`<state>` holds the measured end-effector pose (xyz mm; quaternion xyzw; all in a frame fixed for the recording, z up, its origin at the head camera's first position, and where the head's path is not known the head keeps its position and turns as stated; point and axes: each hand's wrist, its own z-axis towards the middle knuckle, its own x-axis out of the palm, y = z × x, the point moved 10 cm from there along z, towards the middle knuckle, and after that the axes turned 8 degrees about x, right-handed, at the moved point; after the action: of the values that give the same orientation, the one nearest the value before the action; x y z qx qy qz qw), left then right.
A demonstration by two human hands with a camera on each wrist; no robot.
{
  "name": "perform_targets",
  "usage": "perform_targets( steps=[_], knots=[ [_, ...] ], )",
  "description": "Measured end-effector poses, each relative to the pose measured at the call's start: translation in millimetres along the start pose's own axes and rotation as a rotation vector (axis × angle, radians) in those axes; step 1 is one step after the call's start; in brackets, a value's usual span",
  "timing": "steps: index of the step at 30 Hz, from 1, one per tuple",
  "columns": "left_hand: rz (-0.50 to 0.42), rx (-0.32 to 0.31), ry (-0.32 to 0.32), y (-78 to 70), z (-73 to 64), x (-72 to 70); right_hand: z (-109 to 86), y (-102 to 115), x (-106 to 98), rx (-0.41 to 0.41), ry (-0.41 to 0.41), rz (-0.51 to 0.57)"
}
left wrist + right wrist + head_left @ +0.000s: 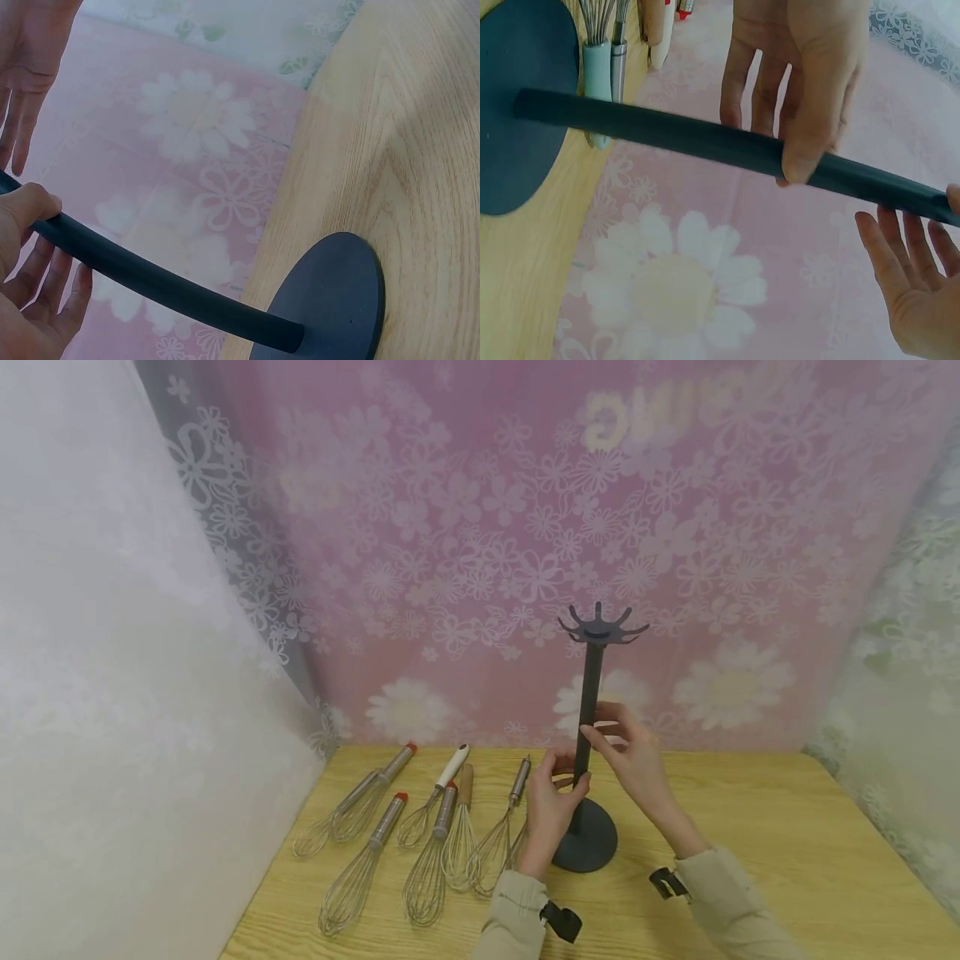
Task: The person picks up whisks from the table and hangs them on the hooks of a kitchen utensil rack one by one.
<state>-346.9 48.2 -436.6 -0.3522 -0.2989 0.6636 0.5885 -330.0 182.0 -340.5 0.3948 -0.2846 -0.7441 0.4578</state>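
A black utensil stand (591, 693) has a round base (596, 843), a long post and a crown of curved hooks (600, 631) on top. With thumb and fingers, my left hand (553, 806) grips the lower part of the post. Higher up, my right hand (633, 764) pinches the same post from the right side. In the right wrist view, my left hand (795, 75) is closer to the base than my right hand (922, 300). The hooks hold nothing.
Several whisks lie on the wooden table (720, 810) left of the stand, among them a white-handled whisk (453, 767) and a wooden-handled whisk (466, 785). In the right wrist view a pale teal whisk handle (598, 75) shows beside the base. A floral curtain (465, 568) hangs behind.
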Motion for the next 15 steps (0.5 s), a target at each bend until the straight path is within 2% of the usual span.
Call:
perform_targets(
  steps=[5,10,15],
  knots=[
    [-0.006,-0.010,-0.008,0.3,0.0,-0.3,3.5,8,-11,-0.024,-0.001,0.024],
    [-0.007,-0.002,-0.019,-0.8,0.2,-0.7,9.5,21,-35,-0.075,-0.052,0.042],
    [-0.014,0.013,-0.019,-2.2,-0.4,-0.1,14.5,37,-60,-0.084,-0.122,-0.043]
  ],
)
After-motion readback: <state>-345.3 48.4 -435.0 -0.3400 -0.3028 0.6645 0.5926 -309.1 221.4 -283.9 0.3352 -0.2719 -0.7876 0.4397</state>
